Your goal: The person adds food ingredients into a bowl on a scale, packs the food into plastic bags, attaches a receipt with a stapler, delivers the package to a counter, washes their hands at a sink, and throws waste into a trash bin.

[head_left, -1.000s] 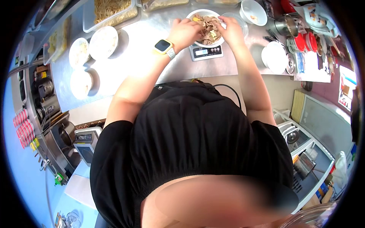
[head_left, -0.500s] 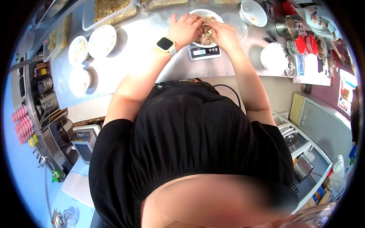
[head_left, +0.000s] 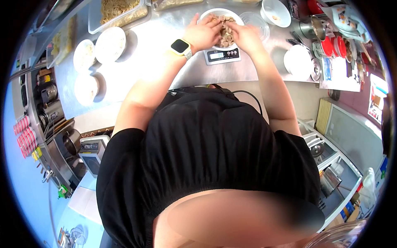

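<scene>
Reaching into a white bowl [head_left: 240, 20], the left hand [head_left: 203, 34] and the right hand [head_left: 245, 38] come close together over a heap of sliced, brownish meat [head_left: 226, 40]. The left hand lies flat-backed over the bowl's left side, thumb held apart and fingertips in the food; the right hand has its fingers bent inward from the opposite side. Whether either one grips a piece, I cannot tell, since the fingertips are partly buried and slightly blurred. A pale-cased watch [head_left: 180, 46] circles the left wrist.

The bowl sits on a small digital scale [head_left: 223, 56], whose reading is too small to make out, at the middle of the steel counter [head_left: 244, 72]. Just beside the bowl, to the right, lies a clear round lid [head_left: 260, 25], and beyond it stands another bowl [head_left: 276, 14] with a few scraps inside. Well to the left, three white bowls [head_left: 110, 44] stand near a clear container [head_left: 140, 18] of pale strips.
</scene>
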Demonstrator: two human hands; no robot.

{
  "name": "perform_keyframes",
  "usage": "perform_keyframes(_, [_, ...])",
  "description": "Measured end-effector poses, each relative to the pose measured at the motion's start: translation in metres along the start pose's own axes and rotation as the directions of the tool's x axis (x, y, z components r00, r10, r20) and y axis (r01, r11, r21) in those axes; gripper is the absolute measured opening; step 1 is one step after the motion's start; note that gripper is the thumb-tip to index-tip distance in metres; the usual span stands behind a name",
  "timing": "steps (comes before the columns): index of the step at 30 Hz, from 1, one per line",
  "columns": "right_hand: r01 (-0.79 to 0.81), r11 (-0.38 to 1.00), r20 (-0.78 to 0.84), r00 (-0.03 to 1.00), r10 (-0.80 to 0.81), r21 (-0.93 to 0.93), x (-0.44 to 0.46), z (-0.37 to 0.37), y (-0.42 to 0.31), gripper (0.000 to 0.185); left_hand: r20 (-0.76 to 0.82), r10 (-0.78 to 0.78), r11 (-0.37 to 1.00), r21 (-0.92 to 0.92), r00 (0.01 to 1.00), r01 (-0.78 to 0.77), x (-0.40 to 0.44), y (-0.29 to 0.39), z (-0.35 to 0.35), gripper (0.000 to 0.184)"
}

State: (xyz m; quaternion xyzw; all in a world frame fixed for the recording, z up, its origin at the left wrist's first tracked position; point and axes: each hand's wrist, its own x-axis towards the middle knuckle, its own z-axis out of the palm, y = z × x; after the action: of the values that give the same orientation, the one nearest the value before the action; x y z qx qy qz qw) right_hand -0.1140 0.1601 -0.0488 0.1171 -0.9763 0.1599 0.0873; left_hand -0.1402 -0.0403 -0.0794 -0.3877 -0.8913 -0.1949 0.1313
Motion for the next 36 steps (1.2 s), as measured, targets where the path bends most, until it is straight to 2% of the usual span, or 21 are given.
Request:
perform_keyframes(2, [0.076, 0.984, -0.066, 0.996, -0.066, 0.159, -0.004, 0.008, 0.008, 0.027, -0.103, 0.036, 0.998, 0.059, 0.994, -0.03, -0.003, 0.004, -0.002, 0.037])
perform_keyframes(3, [0.077, 0.985, -0.067, 0.995, -0.067, 0.156, -0.006, 0.007, 0.013, 0.027, -0.106, 0.036, 0.998, 0.058, 0.994, -0.03, -0.002, 0.003, -0.005, 0.037])
perform_keyframes(5, [-0.01, 0.991, -0.198, 0.98, 0.036, 0.131, -0.011, 0.007, 0.019, 0.024, -0.044, -0.002, 0.983, -0.183, 0.999, -0.006, -0.004, -0.003, -0.009, 0.035])
perform_keyframes(6, [-0.018, 0.991, -0.192, 0.98, 0.044, 0.135, -0.015, 0.01, 0.016, 0.024, -0.036, -0.002, 0.982, -0.187, 0.999, -0.004, -0.005, -0.001, -0.007, 0.035])
perform_keyframes(8, [-0.106, 0.991, -0.099, 0.99, 0.097, -0.083, -0.02, 0.016, 0.008, 0.02, 0.01, 0.115, 0.982, -0.153, 0.993, -0.112, -0.002, 0.005, 0.0, 0.032])
perform_keyframes(9, [-0.134, 0.971, -0.066, 0.99, 0.123, -0.198, -0.017, 0.016, 0.007, 0.018, -0.033, 0.142, 0.974, -0.171, 0.989, -0.146, 0.001, 0.008, 0.004, 0.029])
perform_keyframes(10, [-0.134, 0.971, -0.075, 0.99, 0.121, -0.2, -0.012, 0.015, 0.006, 0.018, -0.103, 0.163, 0.972, -0.155, 0.981, -0.178, 0.001, 0.011, 0.007, 0.027])
perform_keyframes(12, [-0.18, 0.979, -0.175, 0.971, 0.162, -0.092, -0.01, 0.016, 0.008, 0.018, 0.054, 0.076, 0.983, -0.173, 0.996, -0.066, 0.003, 0.011, -0.002, 0.028])
perform_keyframes(13, [-0.18, 0.979, -0.173, 0.971, 0.163, -0.092, -0.009, 0.016, 0.009, 0.018, 0.056, 0.076, 0.983, -0.173, 0.996, -0.065, 0.003, 0.011, -0.007, 0.028])
perform_keyframes(15, [-0.16, 0.981, -0.15, 0.978, 0.143, -0.112, -0.008, 0.016, 0.012, 0.018, 0.034, -0.104, 0.992, -0.067, 0.994, 0.106, 0.0, 0.009, -0.011, 0.026])
perform_keyframes(19, [-0.221, 0.96, -0.022, 0.975, 0.221, -0.171, -0.006, 0.026, 0.008, 0.017, -0.061, -0.092, 0.996, -0.006, 0.994, 0.092, 0.01, 0.009, 0.001, 0.029])
perform_keyframes(20, [-0.237, 0.967, -0.044, 0.971, 0.234, -0.089, -0.006, 0.025, 0.007, 0.019, -0.062, -0.094, 0.996, -0.007, 0.994, 0.094, 0.013, 0.011, 0.003, 0.029])
perform_keyframes(22, [-0.241, 0.971, -0.067, 0.968, 0.24, -0.006, -0.001, 0.023, 0.008, 0.02, -0.022, -0.276, 0.953, -0.136, 0.961, 0.271, 0.02, 0.013, 0.005, 0.029])
perform_keyframes(24, [-0.238, 0.878, -0.045, 0.959, 0.281, 0.415, -0.004, 0.026, 0.022, 0.024, -0.025, -0.344, 0.923, -0.191, 0.939, 0.334, 0.025, 0.014, 0.002, 0.032])
perform_keyframes(28, [-0.219, 0.865, -0.041, 0.963, 0.265, 0.452, -0.008, 0.029, 0.029, 0.026, 0.189, -0.399, 0.814, -0.376, 0.897, 0.442, 0.031, 0.016, 0.002, 0.033])
perform_keyframes(29, [-0.219, 0.866, -0.044, 0.963, 0.266, 0.45, -0.008, 0.029, 0.031, 0.026, 0.273, -0.408, 0.745, -0.451, 0.871, 0.491, 0.034, 0.016, 0.002, 0.034])
perform_keyframes(32, [-0.24, 0.86, -0.036, 0.958, 0.286, 0.45, -0.01, 0.029, 0.032, 0.027, 0.314, -0.37, 0.777, -0.411, 0.875, 0.476, 0.032, 0.015, 0.0, 0.028])
perform_keyframes(33, [-0.293, 0.896, -0.012, 0.949, 0.315, 0.334, -0.009, 0.028, 0.032, 0.027, 0.315, -0.37, 0.778, -0.41, 0.874, 0.477, 0.03, 0.016, -0.001, 0.028])
perform_keyframes(34, [-0.34, 0.916, 0.008, 0.938, 0.346, 0.211, -0.008, 0.025, 0.032, 0.027, 0.171, -0.36, 0.88, -0.263, 0.917, 0.395, 0.028, 0.017, -0.001, 0.026])
perform_keyframes(35, [-0.343, 0.915, 0.01, 0.937, 0.349, 0.211, -0.007, 0.02, 0.028, 0.027, 0.03, -0.317, 0.943, -0.092, 0.948, 0.318, 0.026, 0.018, 0.0, 0.025])
perform_keyframes(36, [-0.367, 0.927, -0.045, 0.928, 0.371, 0.075, -0.006, 0.014, 0.021, 0.027, 0.033, -0.316, 0.944, -0.094, 0.948, 0.318, 0.023, 0.018, -0.002, 0.025])
